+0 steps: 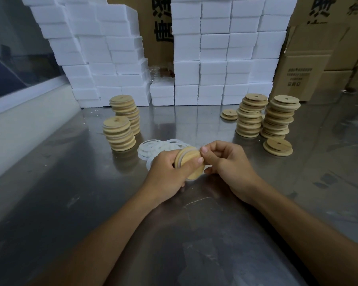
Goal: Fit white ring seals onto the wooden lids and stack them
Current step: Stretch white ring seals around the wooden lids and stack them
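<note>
A: Hands first. What is each one doing?

B: The left hand [168, 169] is curling round a lid [191, 165], thumb lying across its face and fingers wrapping behind it. The lid is being held tilted on edge, above the tabletop [74, 203], about midway between its side edges.

A: And the right hand [225, 162]?

B: It is pinching at the lid's upper right edge, thumb and forefinger closing together, the other fingers curling underneath. A pale band is showing round the lid's rim; I cannot tell how fully that ring is sitting.

A: Where are the loose rings lying?

B: The rings [153, 148] are lying in a heap on the tabletop just behind the hands, partly hidden by the left one.

A: Stacks?

B: Two left stacks [120, 133] are standing toward the far left edge, touching each other. Two right stacks [265, 118] are leaning toward the far right, with a single lid [278, 146] lying just in front and a small pair [229, 114] lying to their left. White blocks [215, 58] and cartons [310, 65] are lining the far edge.
</note>
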`<action>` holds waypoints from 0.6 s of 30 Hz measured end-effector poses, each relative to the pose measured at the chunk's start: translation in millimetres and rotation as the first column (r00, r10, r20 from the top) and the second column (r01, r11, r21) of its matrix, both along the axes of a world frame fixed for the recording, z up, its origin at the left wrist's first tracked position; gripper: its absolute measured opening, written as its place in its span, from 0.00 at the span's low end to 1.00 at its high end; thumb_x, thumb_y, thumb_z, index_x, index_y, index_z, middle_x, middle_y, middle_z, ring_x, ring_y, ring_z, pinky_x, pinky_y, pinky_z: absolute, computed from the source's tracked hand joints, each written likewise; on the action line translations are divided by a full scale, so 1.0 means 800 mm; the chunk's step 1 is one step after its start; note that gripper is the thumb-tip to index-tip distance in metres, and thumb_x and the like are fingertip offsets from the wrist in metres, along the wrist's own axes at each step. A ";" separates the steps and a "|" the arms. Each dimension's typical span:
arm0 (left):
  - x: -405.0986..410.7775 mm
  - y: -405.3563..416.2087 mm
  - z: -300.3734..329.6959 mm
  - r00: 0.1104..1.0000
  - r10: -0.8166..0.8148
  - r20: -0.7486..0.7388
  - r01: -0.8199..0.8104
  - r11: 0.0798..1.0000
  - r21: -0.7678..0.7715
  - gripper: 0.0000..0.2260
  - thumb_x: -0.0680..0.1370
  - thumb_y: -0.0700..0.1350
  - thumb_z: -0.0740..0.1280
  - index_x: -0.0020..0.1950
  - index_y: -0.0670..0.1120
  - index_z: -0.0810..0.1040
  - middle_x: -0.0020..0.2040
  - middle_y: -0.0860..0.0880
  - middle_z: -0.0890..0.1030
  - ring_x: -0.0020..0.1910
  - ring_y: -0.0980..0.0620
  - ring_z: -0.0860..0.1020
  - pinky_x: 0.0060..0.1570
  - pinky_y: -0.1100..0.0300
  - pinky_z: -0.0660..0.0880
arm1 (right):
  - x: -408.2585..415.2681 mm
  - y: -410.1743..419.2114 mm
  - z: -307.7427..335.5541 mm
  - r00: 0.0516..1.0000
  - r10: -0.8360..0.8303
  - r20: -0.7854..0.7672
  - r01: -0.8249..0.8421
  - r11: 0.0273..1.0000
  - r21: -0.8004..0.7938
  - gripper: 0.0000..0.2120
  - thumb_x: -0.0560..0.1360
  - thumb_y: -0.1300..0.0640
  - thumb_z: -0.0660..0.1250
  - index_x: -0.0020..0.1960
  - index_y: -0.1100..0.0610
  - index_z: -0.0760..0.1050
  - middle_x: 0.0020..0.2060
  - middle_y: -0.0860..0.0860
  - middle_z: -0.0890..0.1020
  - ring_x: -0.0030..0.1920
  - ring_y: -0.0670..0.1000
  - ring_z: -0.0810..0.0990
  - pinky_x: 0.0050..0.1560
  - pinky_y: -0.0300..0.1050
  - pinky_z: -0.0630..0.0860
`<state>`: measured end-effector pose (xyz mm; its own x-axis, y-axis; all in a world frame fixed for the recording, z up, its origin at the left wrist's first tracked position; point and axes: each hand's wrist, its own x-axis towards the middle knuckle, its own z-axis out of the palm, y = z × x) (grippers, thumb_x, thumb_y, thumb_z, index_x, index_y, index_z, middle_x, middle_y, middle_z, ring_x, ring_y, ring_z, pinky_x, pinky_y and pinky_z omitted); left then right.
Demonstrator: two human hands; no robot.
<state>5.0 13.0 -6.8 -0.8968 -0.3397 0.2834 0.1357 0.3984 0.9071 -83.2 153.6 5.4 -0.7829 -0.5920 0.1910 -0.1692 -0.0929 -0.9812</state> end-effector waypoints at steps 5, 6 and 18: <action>-0.001 0.003 0.000 1.000 0.007 -0.016 -0.007 0.999 -0.036 0.11 0.76 0.55 0.70 0.46 0.47 0.82 0.31 0.43 0.81 0.23 0.49 0.75 0.24 0.62 0.71 | -0.001 0.001 0.000 1.000 -0.008 0.013 0.008 1.000 0.000 0.07 0.79 0.59 0.67 0.44 0.61 0.79 0.39 0.56 0.84 0.41 0.51 0.81 0.41 0.46 0.77; 0.000 0.003 0.001 1.000 0.012 -0.017 -0.013 1.000 -0.029 0.12 0.76 0.54 0.70 0.47 0.46 0.83 0.31 0.43 0.81 0.23 0.50 0.75 0.23 0.63 0.71 | 0.000 0.001 0.000 1.000 -0.012 0.010 0.012 1.000 -0.002 0.07 0.78 0.58 0.68 0.44 0.60 0.79 0.39 0.56 0.85 0.41 0.51 0.82 0.41 0.46 0.77; 0.001 0.002 0.002 0.999 -0.015 -0.031 0.012 0.995 -0.101 0.13 0.66 0.60 0.73 0.38 0.51 0.82 0.34 0.52 0.83 0.33 0.57 0.80 0.34 0.61 0.76 | 0.014 -0.002 -0.001 0.872 -0.156 -0.464 0.175 0.985 -0.003 0.05 0.76 0.64 0.69 0.42 0.58 0.78 0.35 0.48 0.81 0.36 0.44 0.79 0.35 0.40 0.76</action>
